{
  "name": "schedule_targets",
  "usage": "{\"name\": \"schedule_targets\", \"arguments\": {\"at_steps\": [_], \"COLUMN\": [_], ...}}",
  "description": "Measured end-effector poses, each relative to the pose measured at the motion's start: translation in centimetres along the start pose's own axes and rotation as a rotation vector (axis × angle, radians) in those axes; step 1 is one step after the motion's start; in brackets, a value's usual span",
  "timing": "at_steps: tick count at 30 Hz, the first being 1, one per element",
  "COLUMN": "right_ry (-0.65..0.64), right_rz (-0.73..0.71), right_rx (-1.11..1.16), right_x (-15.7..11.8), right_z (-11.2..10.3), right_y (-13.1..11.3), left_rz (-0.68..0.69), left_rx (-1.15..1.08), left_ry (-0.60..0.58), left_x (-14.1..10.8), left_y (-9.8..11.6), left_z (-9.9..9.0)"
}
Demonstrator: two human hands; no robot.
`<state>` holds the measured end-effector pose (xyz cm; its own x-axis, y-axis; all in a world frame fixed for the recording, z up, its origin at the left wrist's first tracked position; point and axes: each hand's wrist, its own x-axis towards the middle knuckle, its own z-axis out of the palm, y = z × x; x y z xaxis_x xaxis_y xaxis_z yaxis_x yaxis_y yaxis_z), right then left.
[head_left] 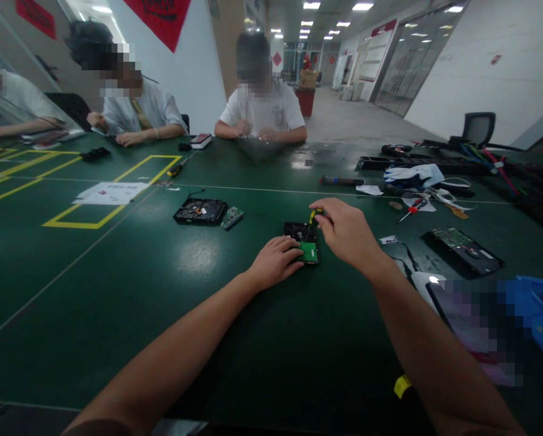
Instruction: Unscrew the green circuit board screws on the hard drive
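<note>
A hard drive (308,252) with a green circuit board and a black body lies on the green table in front of me. My left hand (277,259) holds it from the left, its fingers reaching over the board. My right hand (344,229) is closed round the yellow and black handle of a screwdriver (316,217). The screwdriver points down at the far right part of the drive; its tip is too small to make out. To the left lie an opened black drive casing (200,211) and a loose circuit board (232,217).
Another hard drive (465,249) lies at the right, near a blue bin (537,315) and a white device (428,284). Behind are a red and white screwdriver (412,209), gloves (414,175) and cables. Several people sit across the table (130,315). A paper sheet (110,193) lies left.
</note>
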<state>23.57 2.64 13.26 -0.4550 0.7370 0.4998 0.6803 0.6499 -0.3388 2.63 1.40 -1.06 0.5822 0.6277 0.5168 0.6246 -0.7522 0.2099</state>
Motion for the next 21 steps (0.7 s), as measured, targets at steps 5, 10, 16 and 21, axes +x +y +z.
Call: {"name": "schedule_targets", "arguments": {"at_steps": [5,10,16,21], "right_ry": [0.019,0.04,-0.014,-0.033], "right_rz": [0.021,0.063,-0.003,-0.012], "right_rx": [-0.057,-0.069,0.025,0.026], "right_x": [-0.02,-0.02,-0.08,-0.13], "right_z": [0.0,-0.03,0.0,0.07], "right_y": [-0.37,-0.12,0.11,-0.26], "left_rz": [0.004,0.0,-0.017,-0.018], "left_rx": [-0.012,-0.029,-0.049,-0.039], "left_ry": [0.011,0.022,0.015,0.007], "left_x": [-0.08,-0.08,-0.24,-0.33], "left_y": [-0.13,-0.11,-0.27,-0.37], "left_z": [0.08,0.01,0.17,0.27]}}
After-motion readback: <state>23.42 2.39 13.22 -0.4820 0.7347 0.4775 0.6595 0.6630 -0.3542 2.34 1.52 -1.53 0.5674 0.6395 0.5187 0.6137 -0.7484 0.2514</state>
